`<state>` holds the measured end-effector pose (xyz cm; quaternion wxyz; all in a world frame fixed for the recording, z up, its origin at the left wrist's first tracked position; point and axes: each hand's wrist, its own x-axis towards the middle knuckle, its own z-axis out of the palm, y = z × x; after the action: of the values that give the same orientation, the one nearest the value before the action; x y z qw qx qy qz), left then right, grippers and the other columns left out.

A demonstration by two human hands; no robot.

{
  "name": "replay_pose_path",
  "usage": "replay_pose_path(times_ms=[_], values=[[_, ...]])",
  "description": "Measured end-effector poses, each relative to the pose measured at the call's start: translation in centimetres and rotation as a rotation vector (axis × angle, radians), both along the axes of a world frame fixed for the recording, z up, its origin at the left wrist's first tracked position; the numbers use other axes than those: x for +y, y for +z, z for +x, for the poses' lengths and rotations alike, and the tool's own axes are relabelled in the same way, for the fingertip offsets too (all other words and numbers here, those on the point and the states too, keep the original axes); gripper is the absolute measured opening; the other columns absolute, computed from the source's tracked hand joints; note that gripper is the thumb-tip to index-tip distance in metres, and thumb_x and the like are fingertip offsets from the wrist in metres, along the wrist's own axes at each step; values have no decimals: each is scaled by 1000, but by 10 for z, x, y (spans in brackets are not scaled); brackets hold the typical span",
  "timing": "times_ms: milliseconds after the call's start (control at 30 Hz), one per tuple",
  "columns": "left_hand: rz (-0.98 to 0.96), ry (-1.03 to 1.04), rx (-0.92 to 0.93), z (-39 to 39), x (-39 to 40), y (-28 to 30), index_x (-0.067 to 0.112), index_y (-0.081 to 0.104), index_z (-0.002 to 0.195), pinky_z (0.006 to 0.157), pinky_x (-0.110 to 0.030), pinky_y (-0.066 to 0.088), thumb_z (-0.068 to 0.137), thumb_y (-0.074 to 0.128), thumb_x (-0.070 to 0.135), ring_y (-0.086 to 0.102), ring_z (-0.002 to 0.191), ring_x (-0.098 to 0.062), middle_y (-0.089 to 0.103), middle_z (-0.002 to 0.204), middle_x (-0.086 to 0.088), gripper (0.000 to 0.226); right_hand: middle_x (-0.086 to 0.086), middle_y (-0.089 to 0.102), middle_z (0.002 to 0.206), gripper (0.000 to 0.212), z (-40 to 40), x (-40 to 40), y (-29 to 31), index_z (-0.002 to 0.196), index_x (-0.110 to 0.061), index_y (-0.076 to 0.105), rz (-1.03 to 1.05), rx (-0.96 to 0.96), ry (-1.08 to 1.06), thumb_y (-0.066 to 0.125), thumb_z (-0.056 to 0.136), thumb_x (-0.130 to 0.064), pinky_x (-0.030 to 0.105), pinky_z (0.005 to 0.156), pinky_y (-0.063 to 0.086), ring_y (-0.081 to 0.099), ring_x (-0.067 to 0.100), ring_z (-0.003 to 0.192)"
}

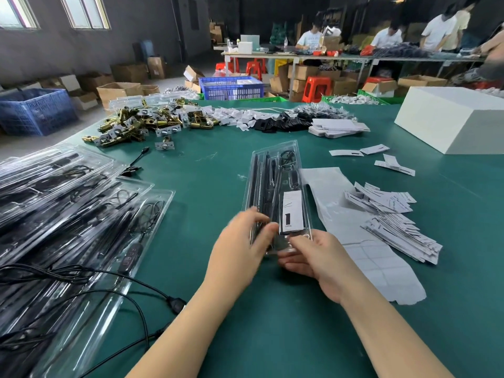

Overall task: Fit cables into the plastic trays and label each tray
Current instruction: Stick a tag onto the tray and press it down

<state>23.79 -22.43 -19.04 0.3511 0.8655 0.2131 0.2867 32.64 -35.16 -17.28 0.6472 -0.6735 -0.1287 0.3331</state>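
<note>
Clear plastic tray [275, 186] mid green table [218, 170], near end lifted in both hands. Left hand [242, 241] grips near-left corner, thumb on top. Right hand [313, 257] cups underneath, fingers curled at near edge. Black cables seated in channels. White label [293, 211] on lower right section.

Advice, my judgement: hold tray level, press label flat, edges square.

Label print: black bar visible, small text illegible. Loose label pile [392, 214] right; filled trays [68, 214] stacked left.
</note>
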Motion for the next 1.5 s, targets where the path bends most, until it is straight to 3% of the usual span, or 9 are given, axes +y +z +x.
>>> replay_pose_path(times_ms=[67, 167, 300, 400, 500, 600, 900, 1267, 1500], values=[[-103, 109, 39, 0, 13, -5, 26, 53, 128, 99, -19, 31, 92, 59, 40, 42, 130, -8, 53, 137, 8, 38, 12, 73, 71, 8, 1, -2, 2, 93, -3, 59, 12, -33, 24, 51, 95, -5, 23, 55, 56, 72, 21, 65], [-466, 148, 12, 1, 28, -6, 22, 41, 141, 99, -23, 35, 90, 63, 36, 49, 116, -4, 52, 137, 8, 58, 17, 73, 77, 8, 1, -7, 5, 97, -3, 59, 40, -92, 151, 51, 96, -3, 25, 59, 57, 71, 23, 67], [-915, -35, -282, -1, 35, 1, 12, 59, 122, 93, -44, 52, 83, 74, 29, 67, 105, -26, 71, 112, -7, 46, 18, 72, 80, 11, 2, -12, 7, 99, -6, 61, 24, -243, 320, 51, 97, -3, 27, 64, 58, 71, 26, 71], [-1152, -64, -393, -5, 35, 7, 10, 60, 116, 76, -44, 58, 63, 82, 31, 70, 95, -30, 72, 106, -15, 60, 11, 73, 80, 13, 3, -10, 4, 104, -8, 62, -18, -332, 317, 51, 98, -5, 26, 67, 57, 72, 22, 74], [-1153, -34, -524, -2, 31, 8, 16, 62, 100, 62, -35, 58, 63, 80, 22, 73, 81, -23, 75, 94, -10, 42, 9, 75, 82, 11, 3, -4, -1, 106, -8, 61, 3, -265, 197, 54, 97, -6, 25, 69, 58, 73, 20, 78], [-1138, -5, -600, 2, 24, 6, 17, 61, 93, 61, -34, 57, 67, 79, 17, 73, 77, -22, 75, 87, -8, 32, 11, 75, 86, 8, 4, -2, -4, 103, -4, 60, 76, -108, 112, 57, 96, -5, 23, 66, 56, 73, 18, 77], [-1103, 71, -594, 4, 20, 3, 16, 62, 92, 70, -45, 59, 71, 80, 14, 72, 79, -25, 73, 90, -13, 28, 17, 74, 86, 13, 1, 1, -3, 105, -2, 53, 103, 37, 28, 58, 93, 1, 26, 65, 60, 72, 19, 72], [-1075, 100, -590, 4, 17, 3, 16, 61, 94, 77, -56, 57, 74, 80, 12, 72, 84, -29, 73, 93, -14, 27, 15, 73, 75, 11, -1, 4, -1, 94, -5, 53, 68, -1, -37, 61, 91, 3, 24, 57, 57, 71, 19, 63], [-1075, 98, -568, 2, 19, 2, 16, 61, 99, 77, -54, 57, 62, 83, 27, 72, 89, -28, 74, 98, -14, 45, 13, 74, 78, 11, -4, 3, -3, 97, -7, 56, 109, -2, -55, 64, 91, -3, 23, 58, 56, 73, 21, 70]])
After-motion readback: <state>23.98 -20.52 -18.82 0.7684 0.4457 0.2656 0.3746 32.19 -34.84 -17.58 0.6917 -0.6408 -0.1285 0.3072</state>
